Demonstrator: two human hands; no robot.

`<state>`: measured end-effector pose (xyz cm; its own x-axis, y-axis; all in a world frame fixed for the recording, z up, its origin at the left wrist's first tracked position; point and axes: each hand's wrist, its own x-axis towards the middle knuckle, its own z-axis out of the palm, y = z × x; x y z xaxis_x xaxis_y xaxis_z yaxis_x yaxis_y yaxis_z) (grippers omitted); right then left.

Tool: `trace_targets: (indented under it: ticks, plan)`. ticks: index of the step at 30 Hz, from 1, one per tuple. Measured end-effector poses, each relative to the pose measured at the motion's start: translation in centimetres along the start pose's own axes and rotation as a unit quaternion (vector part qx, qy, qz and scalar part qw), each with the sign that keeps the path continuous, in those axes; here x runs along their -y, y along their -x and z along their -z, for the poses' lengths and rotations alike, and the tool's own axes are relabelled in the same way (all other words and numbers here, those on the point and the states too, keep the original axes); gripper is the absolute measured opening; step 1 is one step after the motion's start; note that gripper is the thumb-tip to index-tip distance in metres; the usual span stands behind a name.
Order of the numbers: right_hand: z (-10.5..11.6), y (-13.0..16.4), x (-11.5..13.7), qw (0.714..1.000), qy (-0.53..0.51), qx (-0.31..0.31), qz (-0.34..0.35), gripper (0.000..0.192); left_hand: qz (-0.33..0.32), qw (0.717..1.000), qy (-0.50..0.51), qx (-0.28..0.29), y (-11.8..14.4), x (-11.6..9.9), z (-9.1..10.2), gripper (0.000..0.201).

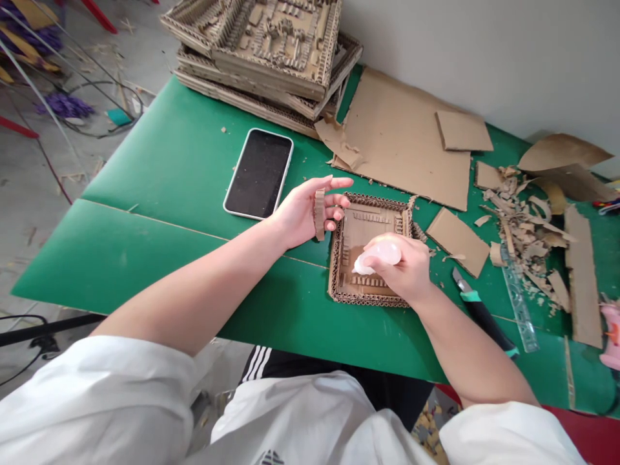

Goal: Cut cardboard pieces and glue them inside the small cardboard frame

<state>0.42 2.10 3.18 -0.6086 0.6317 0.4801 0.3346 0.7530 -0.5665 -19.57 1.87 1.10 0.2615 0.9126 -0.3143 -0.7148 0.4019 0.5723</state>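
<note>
The left hand [303, 216] pinches a small cardboard strip [319, 214] upright between thumb and fingers, just beyond the left edge of the square cardboard tray [339, 258] lying on the table [159, 194]. The right hand [404, 271] rests over the tray's near right part, its fingers wrapped around a small glue bottle [375, 256] whose tip points left across the tray floor. Left of the left fingertips lies a phone [259, 173]. Beyond them sits a stack of cardboard models [266, 51], with a large cardboard sheet [402, 142] to its right. Right of the right hand's knuckles lie a utility knife [479, 310], then a ruler [520, 303], with cardboard scraps [523, 232] behind them.
</note>
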Motion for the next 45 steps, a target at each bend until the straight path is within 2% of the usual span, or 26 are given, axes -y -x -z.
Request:
trace_targets:
  ticks: [23,34,45]
  plan:
    - [-0.3,-0.4,-0.4,0.998,0.023,-0.048,0.039,0.037,0.002,1.000,-0.005,-0.009,0.0,0.0,-0.1,0.029]
    - [-0.4,-0.8,-0.8,0.998,0.049,-0.032,-0.011,0.041,-0.002,1.000,-0.009,-0.014,0.0,0.0,-0.1,0.030]
    - [-0.6,-1.3,-1.4,0.997,0.046,-0.051,-0.021,0.040,0.004,1.000,-0.009,-0.001,-0.1,0.2,-0.1,0.028]
